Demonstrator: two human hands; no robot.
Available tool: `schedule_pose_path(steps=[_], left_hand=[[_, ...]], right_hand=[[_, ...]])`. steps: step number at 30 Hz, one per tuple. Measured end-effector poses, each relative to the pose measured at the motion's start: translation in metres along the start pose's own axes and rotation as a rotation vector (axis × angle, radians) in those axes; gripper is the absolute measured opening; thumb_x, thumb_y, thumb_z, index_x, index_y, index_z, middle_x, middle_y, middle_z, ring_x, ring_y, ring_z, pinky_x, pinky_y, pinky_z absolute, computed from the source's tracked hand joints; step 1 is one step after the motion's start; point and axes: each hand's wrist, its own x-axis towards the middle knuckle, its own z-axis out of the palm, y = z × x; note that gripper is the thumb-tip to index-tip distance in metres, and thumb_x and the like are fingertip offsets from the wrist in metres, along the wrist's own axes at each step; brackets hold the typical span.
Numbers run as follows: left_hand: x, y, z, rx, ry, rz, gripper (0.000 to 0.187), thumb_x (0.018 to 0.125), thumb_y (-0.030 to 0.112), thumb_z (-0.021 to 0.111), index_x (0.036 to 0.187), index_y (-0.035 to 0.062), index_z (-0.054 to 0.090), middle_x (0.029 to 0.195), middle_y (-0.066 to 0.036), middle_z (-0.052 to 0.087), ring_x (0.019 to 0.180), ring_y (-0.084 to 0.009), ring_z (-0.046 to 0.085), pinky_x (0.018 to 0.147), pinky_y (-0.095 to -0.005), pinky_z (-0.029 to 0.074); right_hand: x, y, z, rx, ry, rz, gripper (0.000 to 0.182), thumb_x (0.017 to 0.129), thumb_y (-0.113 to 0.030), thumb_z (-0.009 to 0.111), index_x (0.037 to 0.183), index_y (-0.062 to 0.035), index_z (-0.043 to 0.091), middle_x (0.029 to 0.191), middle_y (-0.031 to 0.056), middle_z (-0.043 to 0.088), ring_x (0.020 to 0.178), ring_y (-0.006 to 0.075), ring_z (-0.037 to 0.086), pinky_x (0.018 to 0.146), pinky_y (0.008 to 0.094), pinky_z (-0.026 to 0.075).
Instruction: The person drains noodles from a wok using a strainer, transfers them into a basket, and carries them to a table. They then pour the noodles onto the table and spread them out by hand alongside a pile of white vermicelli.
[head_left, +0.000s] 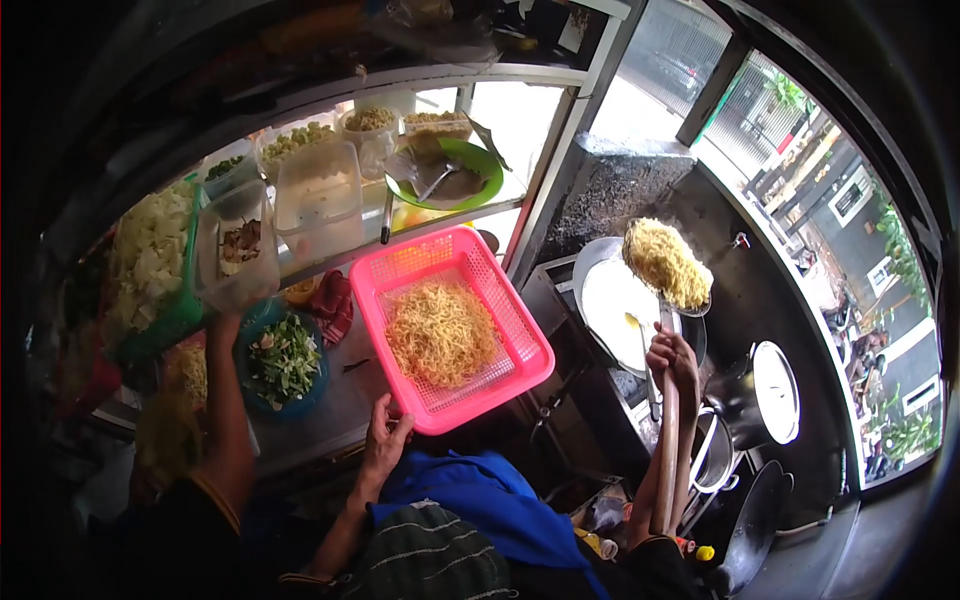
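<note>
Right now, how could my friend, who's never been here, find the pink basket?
Find the grey counter, then the round teal bowl of chopped greens on it. To the right of that bowl, with the person's left hand at its near corner, is the basket. Unlike the bowl, it's rectangular, bright pink and full of holes, with yellow noodles inside.

No readable text, brands or numbers. Bottles (597, 544) at five o'clock, low: markings too small to make out. Street (862, 345) past window (845, 265), three o'clock: signs, if any, illegible.
</note>
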Motion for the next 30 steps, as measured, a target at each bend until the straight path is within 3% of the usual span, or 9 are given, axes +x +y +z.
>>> schedule_pose_path(steps=[5, 10, 20, 28, 30], left_hand=[[0.001, 0.003, 0.002, 0.013, 0.002, -0.008, 0.059, 0.086, 0.022, 0.064, 0.133, 0.0009, 0.035, 0.093, -0.008, 0.053, 0.072, -0.0115, 0.053, 0.06, -0.0249, 0.048], [0.001, 0.005, 0.002, -0.041, -0.01, -0.042, 0.06, 0.086, 0.02, 0.063, 0.133, 0.0005, 0.033, 0.089, -0.008, 0.056, 0.069, -0.0119, 0.054, 0.059, -0.0245, 0.047], [0.01, -0.013, -0.002, -0.11, -0.071, -0.07, 0.06, 0.086, 0.014, 0.06, 0.136, 0.0008, 0.03, 0.086, -0.009, 0.059, 0.068, -0.0127, 0.058, 0.058, -0.0244, 0.048], [0.006, 0.001, -0.002, -0.156, -0.091, -0.125, 0.064, 0.084, 0.012, 0.06, 0.139, 0.0023, 0.027, 0.095, -0.01, 0.061, 0.074, -0.0139, 0.061, 0.06, -0.0234, 0.05], [0.006, -0.001, -0.003, -0.195, -0.14, -0.124, 0.069, 0.086, 0.009, 0.059, 0.143, 0.002, 0.021, 0.092, -0.007, 0.061, 0.072, -0.0119, 0.061, 0.063, -0.0231, 0.05]], right_hand=[[-0.002, 0.0, -0.02, -0.031, 0.017, 0.023, 0.023, 0.094, -0.006, 0.046, 0.114, 0.0032, 0.038, 0.07, -0.0049, 0.037, 0.053, 0.0016, 0.036, 0.046, 0.0182, 0.035], [-0.02, -0.006, 0.0, -0.086, 0.084, -0.039, 0.024, 0.094, -0.006, 0.046, 0.115, 0.0034, 0.037, 0.068, -0.005, 0.035, 0.051, 0.0015, 0.035, 0.045, 0.0179, 0.034], [-0.063, -0.022, 0.04, -0.306, 0.074, 0.053, 0.035, 0.091, -0.01, 0.049, 0.121, 0.0037, 0.038, 0.065, -0.0044, 0.037, 0.045, 0.0026, 0.032, 0.039, 0.0192, 0.032], [-0.104, 0.027, 0.098, -0.465, 0.042, 0.177, 0.032, 0.091, -0.013, 0.05, 0.119, 0.001, 0.042, 0.068, -0.0039, 0.041, 0.045, 0.001, 0.033, 0.036, 0.0165, 0.03], [-0.106, 0.044, 0.104, -0.523, 0.07, 0.235, 0.031, 0.091, -0.014, 0.051, 0.118, -0.0007, 0.044, 0.069, -0.0037, 0.041, 0.045, 0.001, 0.033, 0.036, 0.0163, 0.031]])
